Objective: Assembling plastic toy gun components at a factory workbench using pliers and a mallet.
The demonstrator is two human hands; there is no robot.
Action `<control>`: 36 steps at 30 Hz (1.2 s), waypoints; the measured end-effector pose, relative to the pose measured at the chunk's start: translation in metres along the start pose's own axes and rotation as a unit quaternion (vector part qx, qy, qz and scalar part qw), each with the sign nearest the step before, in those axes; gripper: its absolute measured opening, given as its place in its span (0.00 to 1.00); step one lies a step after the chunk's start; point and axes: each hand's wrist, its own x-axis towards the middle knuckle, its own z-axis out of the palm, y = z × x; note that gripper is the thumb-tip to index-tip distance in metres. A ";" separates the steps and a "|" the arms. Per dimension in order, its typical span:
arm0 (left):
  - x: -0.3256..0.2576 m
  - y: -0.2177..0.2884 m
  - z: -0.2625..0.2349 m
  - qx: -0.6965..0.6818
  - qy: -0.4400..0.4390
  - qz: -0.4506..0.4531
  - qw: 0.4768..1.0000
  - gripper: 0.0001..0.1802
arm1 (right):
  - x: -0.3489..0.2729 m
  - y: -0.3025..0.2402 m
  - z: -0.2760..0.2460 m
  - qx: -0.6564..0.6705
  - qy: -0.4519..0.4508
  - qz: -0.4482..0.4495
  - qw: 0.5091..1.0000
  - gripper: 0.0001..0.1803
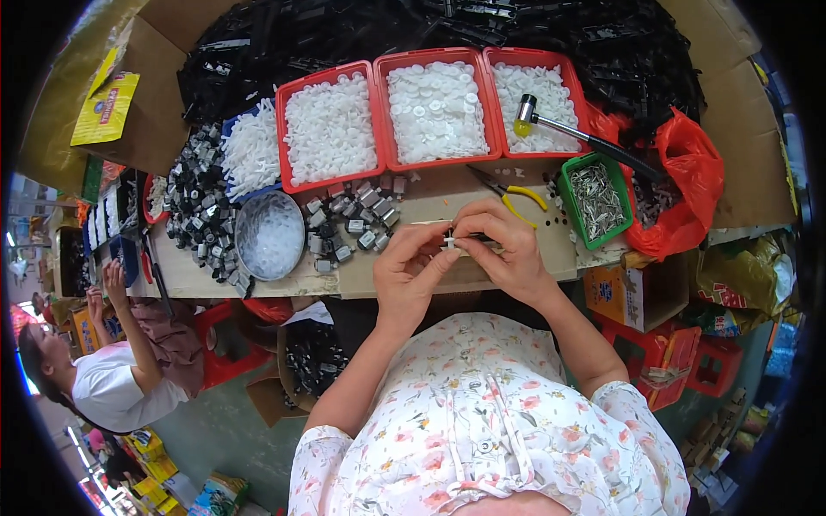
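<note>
My left hand point(408, 268) and my right hand point(509, 248) meet over the near edge of the table. Both are closed in a pinch around a small white plastic part point(450, 243) with a dark piece on top; the fingers hide much of it. Just beyond my right hand lie pliers point(521, 199) with yellow handles. Small metal motors point(354, 220) are heaped to the left of my hands. Beside them stands a round metal bowl point(269, 236) with a whitish substance inside.
Red trays point(384, 113) of white plastic parts line the back, with a hammer point(557, 126) across the right one. A green basket point(631, 203) holds metal pins, next to a red plastic bag point(691, 172). Black parts point(344, 41) pile up behind. Another person point(129, 370) sits at left.
</note>
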 end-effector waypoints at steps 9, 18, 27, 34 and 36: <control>0.000 0.002 -0.012 0.162 0.004 0.003 0.987 0.18 | -0.001 0.013 0.009 -0.040 -0.026 0.010 0.999 0.07; -0.003 -0.024 -0.026 0.429 -0.043 0.274 0.860 0.20 | -0.001 0.028 0.009 -0.163 -0.068 -0.042 0.983 0.09; -0.003 -0.026 -0.025 0.470 -0.073 0.297 0.828 0.21 | 0.000 0.033 0.005 -0.161 -0.079 -0.047 0.983 0.10; -0.003 -0.028 -0.028 0.458 -0.077 0.295 0.835 0.21 | 0.005 0.032 0.002 -0.163 -0.111 -0.044 0.979 0.09; -0.005 -0.030 -0.028 0.462 -0.070 0.301 0.831 0.22 | 0.005 0.031 0.002 -0.165 -0.119 -0.042 0.978 0.09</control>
